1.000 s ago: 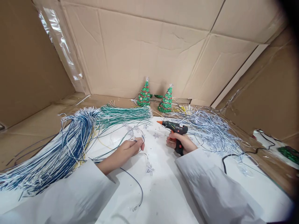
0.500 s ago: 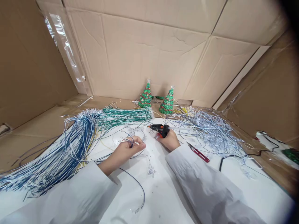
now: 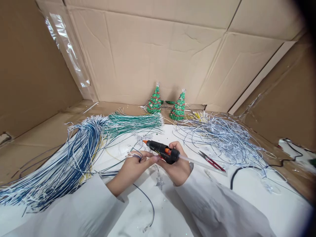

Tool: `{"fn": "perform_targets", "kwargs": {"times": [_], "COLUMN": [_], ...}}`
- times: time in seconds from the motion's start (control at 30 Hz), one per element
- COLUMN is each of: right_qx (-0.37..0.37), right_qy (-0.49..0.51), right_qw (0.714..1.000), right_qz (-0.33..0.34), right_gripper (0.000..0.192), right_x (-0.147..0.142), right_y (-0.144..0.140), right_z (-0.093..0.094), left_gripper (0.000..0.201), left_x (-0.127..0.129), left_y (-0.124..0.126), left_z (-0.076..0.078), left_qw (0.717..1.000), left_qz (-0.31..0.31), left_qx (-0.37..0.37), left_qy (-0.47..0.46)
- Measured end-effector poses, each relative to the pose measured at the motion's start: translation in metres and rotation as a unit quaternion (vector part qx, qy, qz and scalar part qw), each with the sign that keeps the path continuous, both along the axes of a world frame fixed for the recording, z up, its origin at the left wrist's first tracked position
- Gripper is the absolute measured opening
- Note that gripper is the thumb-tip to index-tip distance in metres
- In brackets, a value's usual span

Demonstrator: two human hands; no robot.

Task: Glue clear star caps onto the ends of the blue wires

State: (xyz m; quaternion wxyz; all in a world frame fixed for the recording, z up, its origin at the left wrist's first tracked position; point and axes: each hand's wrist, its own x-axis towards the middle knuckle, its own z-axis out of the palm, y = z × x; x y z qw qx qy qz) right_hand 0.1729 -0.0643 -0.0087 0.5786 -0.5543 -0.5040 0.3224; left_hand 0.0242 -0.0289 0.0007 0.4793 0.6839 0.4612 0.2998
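Note:
My right hand (image 3: 178, 164) is closed around a black and orange hot glue gun (image 3: 158, 148), its orange nozzle pointing left and a clear glue stick (image 3: 197, 161) sticking out of its back. Pinched in my left hand (image 3: 138, 164) is a thin blue-and-white wire (image 3: 139, 154); its ends show above the fingers. The two hands meet at the fingertips, just below the gun. Beneath them hangs or lies a clear star (image 3: 159, 181) on a wire. Another blue wire (image 3: 148, 197) with a small clear tip runs across the white table (image 3: 138, 227).
Blue and white wires (image 3: 81, 154) lie bundled at left, green ones (image 3: 135, 121) behind. Two small Christmas trees (image 3: 177, 107) stand at the back. Tangled wires with clear pieces (image 3: 222, 131), red-handled thread snips (image 3: 212, 161) and a black cord (image 3: 233, 177) are at right. Cardboard walls (image 3: 158, 49) surround the table.
My right hand has turned and brought the glue gun nearer to me, so it now meets my left hand. The left hand, holding the wire, has shifted only slightly.

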Motion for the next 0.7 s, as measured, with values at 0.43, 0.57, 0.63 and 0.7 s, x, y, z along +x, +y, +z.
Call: {"fn": "perform_targets", "kwargs": {"times": [0.43,0.57,0.63,0.7], "right_qx": [-0.089,-0.102,-0.102,-0.095], "right_qy": [0.108,0.099,0.065,0.033], "right_qw": [0.987,0.989,0.992,0.992], "right_qz": [-0.078,-0.032,-0.038,-0.081], "right_gripper": [0.035,0.032,0.029,0.028], "right_x": [0.021,0.022,0.018,0.013], "right_y": [0.001,-0.006,-0.011,-0.015], "right_z": [0.014,0.005,-0.001,-0.008], "left_gripper": [0.031,0.030,0.030,0.029], "left_x": [-0.003,-0.005,-0.006,-0.006], "left_y": [0.005,0.008,0.008,0.008], "left_z": [0.011,0.012,0.013,0.013], "left_qw": [0.985,0.979,0.977,0.975], "left_qz": [0.103,0.103,0.101,0.102], "left_qx": [-0.066,-0.077,-0.083,-0.088], "left_qy": [-0.118,-0.156,-0.168,-0.179]}}
